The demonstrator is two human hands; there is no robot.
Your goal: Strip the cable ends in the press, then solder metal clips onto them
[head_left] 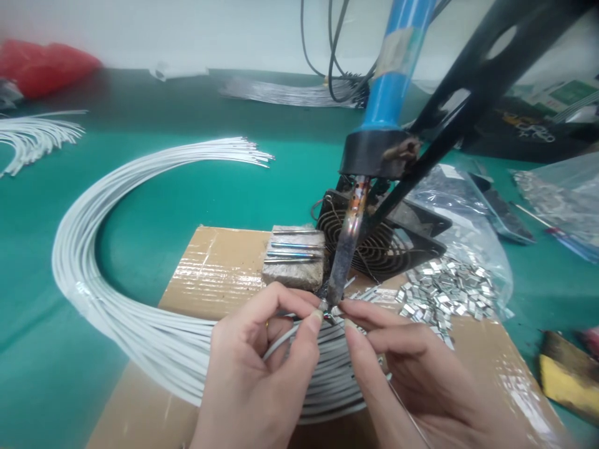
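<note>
My left hand [266, 355] pinches a white cable [281, 340] between thumb and forefinger, with the cable's end right under the tip of a soldering iron [344, 265]. Thumb and forefinger of my right hand [402, 355] come close together on the other side of the tip. A thin solder wire [406, 411] runs out below that hand; its end at the fingertips is hard to make out. Beneath both hands lies a thick bundle of white cables [140, 349], curving round to the left. The iron has a blue handle [397, 62] and hangs from a black stand [463, 106].
A cardboard sheet [224, 255] covers part of the green table [196, 193]. On it sit a grey block [294, 271] with metal pins and a pile of small metal pieces [449, 293] spilling from a plastic bag. A black fan [379, 240] stands behind the iron tip. Another cable bundle [35, 137] lies far left.
</note>
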